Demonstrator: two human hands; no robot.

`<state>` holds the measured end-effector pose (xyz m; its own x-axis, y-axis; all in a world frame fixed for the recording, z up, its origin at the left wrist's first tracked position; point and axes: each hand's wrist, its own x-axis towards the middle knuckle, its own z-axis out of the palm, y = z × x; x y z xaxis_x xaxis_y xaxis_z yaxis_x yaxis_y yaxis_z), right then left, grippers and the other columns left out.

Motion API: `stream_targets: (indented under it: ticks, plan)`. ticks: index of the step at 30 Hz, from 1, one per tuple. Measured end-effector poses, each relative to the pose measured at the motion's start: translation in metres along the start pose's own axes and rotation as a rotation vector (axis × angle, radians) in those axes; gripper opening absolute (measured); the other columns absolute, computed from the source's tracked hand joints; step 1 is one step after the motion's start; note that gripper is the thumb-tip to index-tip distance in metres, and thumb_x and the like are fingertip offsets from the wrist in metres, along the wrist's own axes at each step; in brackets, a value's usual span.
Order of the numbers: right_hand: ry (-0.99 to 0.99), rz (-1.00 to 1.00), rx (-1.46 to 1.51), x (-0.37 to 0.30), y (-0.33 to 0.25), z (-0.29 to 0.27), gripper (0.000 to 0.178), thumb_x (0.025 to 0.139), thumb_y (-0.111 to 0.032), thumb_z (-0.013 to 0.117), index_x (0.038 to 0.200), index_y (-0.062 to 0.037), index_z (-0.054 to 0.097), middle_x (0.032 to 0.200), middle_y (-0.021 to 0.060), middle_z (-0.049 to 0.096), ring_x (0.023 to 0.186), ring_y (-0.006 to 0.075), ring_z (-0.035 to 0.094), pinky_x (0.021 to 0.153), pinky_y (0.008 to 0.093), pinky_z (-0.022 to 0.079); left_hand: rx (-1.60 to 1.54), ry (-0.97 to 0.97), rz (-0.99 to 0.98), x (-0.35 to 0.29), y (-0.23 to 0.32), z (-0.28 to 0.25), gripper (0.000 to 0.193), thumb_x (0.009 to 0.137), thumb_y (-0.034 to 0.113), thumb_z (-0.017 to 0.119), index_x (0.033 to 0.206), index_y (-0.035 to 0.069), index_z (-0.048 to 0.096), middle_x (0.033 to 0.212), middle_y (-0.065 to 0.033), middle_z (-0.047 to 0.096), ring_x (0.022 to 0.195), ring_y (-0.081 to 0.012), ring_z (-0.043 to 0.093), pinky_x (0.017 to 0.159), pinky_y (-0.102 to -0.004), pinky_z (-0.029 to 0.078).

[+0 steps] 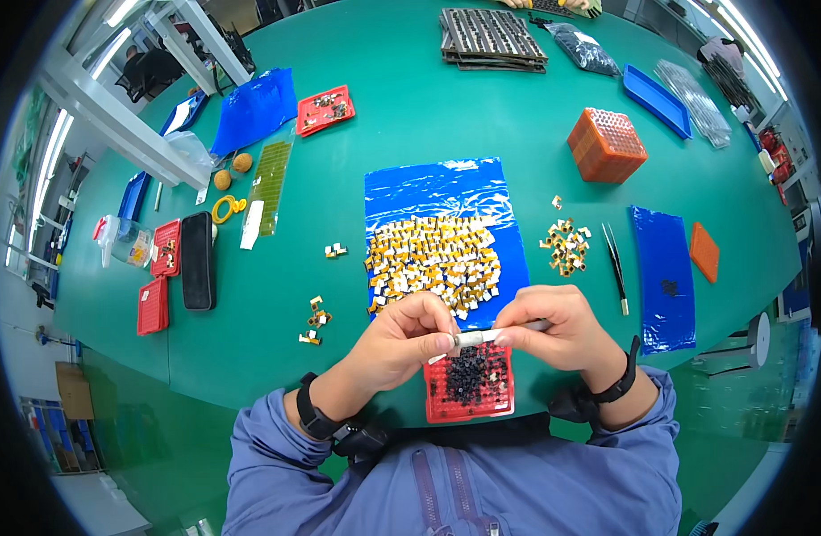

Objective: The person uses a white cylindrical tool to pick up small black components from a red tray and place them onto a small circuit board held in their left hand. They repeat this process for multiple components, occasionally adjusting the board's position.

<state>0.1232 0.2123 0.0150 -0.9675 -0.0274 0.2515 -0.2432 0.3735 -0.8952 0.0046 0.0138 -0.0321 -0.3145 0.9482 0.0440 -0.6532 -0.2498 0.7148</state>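
Above the red tray, my right hand is closed around a slim white and grey pen-like tool. Its grey end sticks out past the fingers on the right. At the tool's left end my left hand pinches with thumb and forefinger; what lies between them is too small to make out. Many small black parts lie heaped in the gridded tray, with a few pale pieces among them. Just beyond my hands, many small white, orange and black parts cover a blue sheet.
Tweezers and a pile of small parts lie right, near a blue mat. Orange stacked trays stand farther back. A black case and red trays sit left. Another person's hands show at the far edge.
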Motion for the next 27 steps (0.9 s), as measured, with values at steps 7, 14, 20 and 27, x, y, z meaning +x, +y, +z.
stream_targets:
  ticks: [7,14,20,27]
  plan:
    - [-0.119,0.142,0.118,-0.002,-0.001,-0.001,0.011,0.083,-0.012,0.068,0.084,-0.0012,0.065,0.069,0.0039,0.061,0.061,0.0125,0.055,0.052,0.0255,0.041,-0.019,-0.058,-0.049,-0.002,-0.001,0.003,0.009,0.086,0.006,0.064,0.087,0.004,0.055,0.085,-0.0042,0.06,0.079,-0.0106,0.059,0.073,-0.0239,0.047]
    - [-0.125,0.065,0.095,-0.003,-0.006,-0.005,0.011,0.086,-0.012,0.065,0.086,-0.0018,0.065,0.069,0.0029,0.06,0.056,0.012,0.054,0.05,0.025,0.041,0.013,-0.072,-0.055,-0.004,0.0,0.004,0.008,0.086,0.005,0.064,0.087,0.004,0.055,0.085,-0.0033,0.059,0.08,-0.0097,0.058,0.073,-0.024,0.047]
    - [-0.215,0.107,0.064,-0.003,-0.005,-0.009,0.009,0.086,-0.011,0.065,0.086,-0.002,0.064,0.07,0.0012,0.061,0.058,0.0086,0.055,0.05,0.0239,0.04,0.085,-0.098,-0.083,-0.005,0.002,0.006,0.008,0.086,0.005,0.063,0.087,0.004,0.056,0.085,-0.0015,0.058,0.079,-0.0081,0.057,0.072,-0.0226,0.046]
    - [-0.232,0.07,0.099,-0.002,0.001,-0.01,0.011,0.088,-0.013,0.063,0.087,-0.002,0.064,0.07,0.0015,0.061,0.059,0.0086,0.054,0.052,0.0229,0.041,0.165,-0.101,-0.105,-0.006,0.004,0.007,0.008,0.087,0.007,0.063,0.089,0.005,0.055,0.085,-0.001,0.059,0.08,-0.0074,0.057,0.072,-0.0221,0.045]
